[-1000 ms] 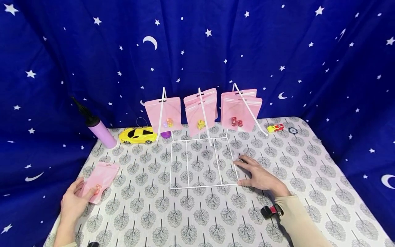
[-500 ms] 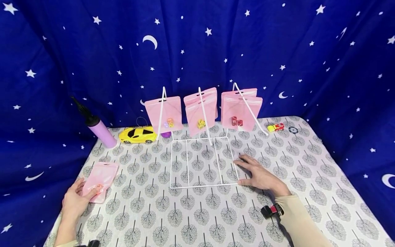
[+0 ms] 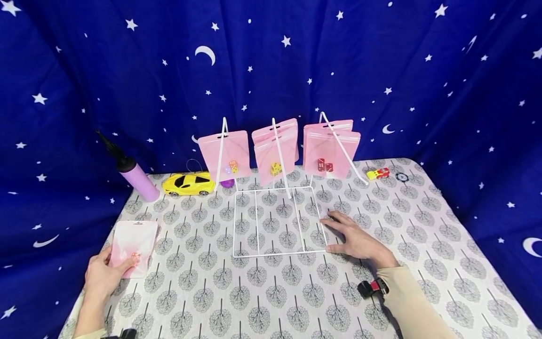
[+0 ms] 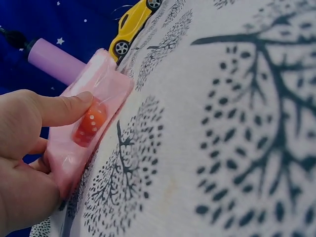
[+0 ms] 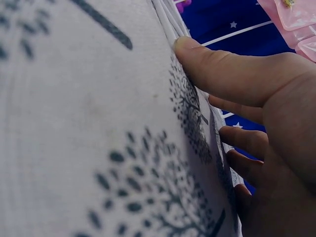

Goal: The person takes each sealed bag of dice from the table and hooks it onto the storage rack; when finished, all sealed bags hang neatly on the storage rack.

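Note:
My left hand [image 3: 103,274] pinches a pink zip bag [image 3: 134,238] at the table's left edge, thumb in front and fingers behind. In the left wrist view an orange-red die [image 4: 92,118] with white dots shows through the bag beside my thumb. My right hand [image 3: 353,238] rests with spread fingers at the right side of a white wire rack [image 3: 271,254], its thumb at the front corner. From the rack's three arms hang several pink bags: one bag [image 3: 224,149] on the left, bags [image 3: 275,149] in the middle, bags [image 3: 332,149] on the right, with dice visible inside.
Behind my left hand lie a purple hand pump [image 3: 141,181] and a yellow toy car [image 3: 188,184]. A purple round object [image 3: 227,183] sits near the rack's left arm. At the back right are a small red-yellow toy car [image 3: 378,174] and a dark ring-shaped piece [image 3: 402,177].
My left hand has turned the pink bag from a rightward slant to nearly upright, its face now more toward the head camera. My right hand and the rack have stayed put.

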Demonstrator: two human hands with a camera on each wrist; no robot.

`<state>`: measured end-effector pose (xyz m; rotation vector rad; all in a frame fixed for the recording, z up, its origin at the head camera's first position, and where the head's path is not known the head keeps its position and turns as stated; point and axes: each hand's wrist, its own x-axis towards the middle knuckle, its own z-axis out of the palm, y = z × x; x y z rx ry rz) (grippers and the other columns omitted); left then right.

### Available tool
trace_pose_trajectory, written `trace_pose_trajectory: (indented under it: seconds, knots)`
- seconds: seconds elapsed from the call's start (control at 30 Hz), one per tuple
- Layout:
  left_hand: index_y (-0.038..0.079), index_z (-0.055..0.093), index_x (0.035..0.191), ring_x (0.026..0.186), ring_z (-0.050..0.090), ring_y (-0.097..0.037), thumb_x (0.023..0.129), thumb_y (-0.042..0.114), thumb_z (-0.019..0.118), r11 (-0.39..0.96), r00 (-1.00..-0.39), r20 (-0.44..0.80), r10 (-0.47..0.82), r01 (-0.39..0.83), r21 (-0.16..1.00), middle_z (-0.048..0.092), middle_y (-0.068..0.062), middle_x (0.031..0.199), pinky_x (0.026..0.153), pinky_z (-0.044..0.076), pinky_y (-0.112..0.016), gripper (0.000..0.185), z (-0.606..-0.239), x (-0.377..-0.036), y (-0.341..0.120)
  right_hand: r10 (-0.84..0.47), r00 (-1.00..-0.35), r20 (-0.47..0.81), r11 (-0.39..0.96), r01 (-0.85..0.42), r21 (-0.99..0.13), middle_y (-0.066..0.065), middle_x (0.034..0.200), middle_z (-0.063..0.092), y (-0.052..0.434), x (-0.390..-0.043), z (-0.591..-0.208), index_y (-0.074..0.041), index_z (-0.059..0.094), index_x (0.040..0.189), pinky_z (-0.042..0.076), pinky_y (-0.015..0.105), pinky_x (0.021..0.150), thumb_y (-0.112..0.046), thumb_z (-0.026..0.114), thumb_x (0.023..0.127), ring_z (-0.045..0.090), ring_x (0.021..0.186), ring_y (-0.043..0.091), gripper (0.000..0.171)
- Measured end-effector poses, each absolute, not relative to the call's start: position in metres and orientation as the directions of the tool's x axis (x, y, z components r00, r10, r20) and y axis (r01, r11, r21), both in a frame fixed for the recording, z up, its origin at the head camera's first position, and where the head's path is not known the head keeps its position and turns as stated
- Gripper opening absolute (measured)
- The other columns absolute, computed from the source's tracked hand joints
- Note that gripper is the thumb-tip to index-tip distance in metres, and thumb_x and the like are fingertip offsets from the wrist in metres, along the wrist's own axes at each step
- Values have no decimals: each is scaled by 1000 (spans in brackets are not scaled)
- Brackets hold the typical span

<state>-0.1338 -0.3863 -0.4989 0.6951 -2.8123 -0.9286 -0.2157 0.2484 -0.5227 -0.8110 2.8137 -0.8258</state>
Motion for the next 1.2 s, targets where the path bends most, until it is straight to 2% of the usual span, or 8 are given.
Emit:
trace_pose_trajectory:
  seconds: [0.23, 0.53, 0.67, 0.73, 0.83, 0.93, 1.1, 1.2]
  knots:
    - [-4, 45, 136, 105, 47, -37, 76, 34, 82, 695, -877, -54, -478, -415, 587, 48, -25, 117, 80, 36, -46, 80, -499, -133, -384, -518, -854, 46, 714, -462, -526, 24, 156, 25, 248, -217, -522, -12, 46, 145, 23, 73, 107, -47, 75, 78, 21, 142, 48, 81]
    - [-2, 44, 133, 107, 52, -35, 77, 38, 82, 648, -863, -44, -503, -410, 642, 55, -28, 125, 78, 38, -36, 79, -499, -130, -380, -515, -856, 47, 717, -461, -522, 24, 156, 25, 248, -216, -521, -12, 46, 145, 23, 74, 107, -46, 76, 79, 21, 142, 48, 80]
    - [-3, 44, 131, 95, 55, -25, 76, 36, 84, 645, -862, -25, -506, -397, 653, 59, -29, 121, 72, 38, -29, 78, -497, -129, -379, -516, -855, 55, 714, -465, -524, 25, 156, 26, 248, -216, -520, -11, 47, 144, 23, 73, 107, -43, 77, 78, 22, 142, 49, 80]
    - [-3, 45, 130, 84, 55, -16, 75, 35, 85, 642, -859, -15, -512, -394, 658, 61, -29, 117, 67, 38, -25, 78, -497, -128, -378, -517, -854, 55, 714, -466, -522, 25, 155, 26, 248, -215, -520, -11, 47, 144, 23, 74, 107, -43, 77, 78, 22, 141, 49, 80]
    - [0, 46, 128, 73, 51, 0, 73, 36, 86, 624, -851, -10, -524, -392, 676, 66, -23, 109, 61, 40, -19, 76, -496, -127, -377, -516, -855, 54, 717, -466, -519, 25, 155, 26, 248, -215, -521, -11, 47, 144, 23, 75, 106, -44, 77, 78, 22, 141, 50, 80]
    - [5, 49, 123, 67, 50, 8, 71, 36, 87, 601, -850, -1, -527, -374, 706, 71, -11, 98, 56, 43, -16, 72, -496, -127, -374, -515, -856, 54, 718, -464, -519, 25, 155, 26, 247, -215, -521, -10, 47, 144, 23, 75, 105, -44, 77, 78, 23, 141, 50, 80]
    - [11, 53, 120, 71, 52, 12, 70, 34, 89, 580, -862, 20, -507, -324, 748, 68, 15, 88, 57, 45, -13, 66, -491, -128, -367, -517, -854, 56, 711, -465, -527, 25, 155, 27, 247, -216, -520, -10, 47, 144, 23, 75, 105, -42, 78, 78, 23, 141, 50, 80]
    - [11, 54, 120, 73, 53, 13, 70, 31, 89, 567, -874, 35, -485, -284, 773, 63, 25, 87, 59, 46, -11, 64, -485, -128, -360, -518, -853, 61, 710, -469, -526, 25, 155, 28, 247, -216, -520, -10, 47, 144, 23, 75, 106, -42, 78, 78, 23, 141, 50, 80]
